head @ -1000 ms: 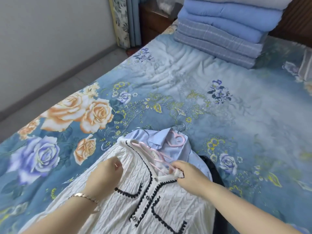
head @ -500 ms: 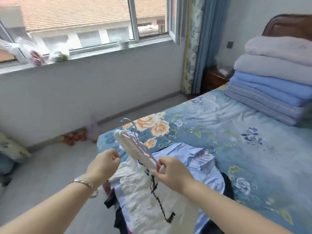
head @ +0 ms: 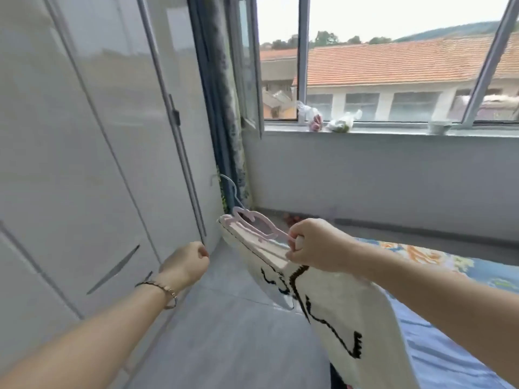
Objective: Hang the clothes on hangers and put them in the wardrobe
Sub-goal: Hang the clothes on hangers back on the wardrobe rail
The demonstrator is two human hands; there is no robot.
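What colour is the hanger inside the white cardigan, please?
The hanger is pale pink, clearest in the head view.

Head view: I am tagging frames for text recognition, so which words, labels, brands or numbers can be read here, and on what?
None: no readable text anywhere.
The white cardigan shows only black trim, no tag.
The pink hanger is unmarked.
The wardrobe doors are plain.
The bags on the windowsill are too blurred to show print.

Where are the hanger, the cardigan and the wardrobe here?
hanger (head: 276, 231): head view, pink upper arm.
cardigan (head: 351, 318): head view, white knit front.
wardrobe (head: 84, 164): head view, white door panel.
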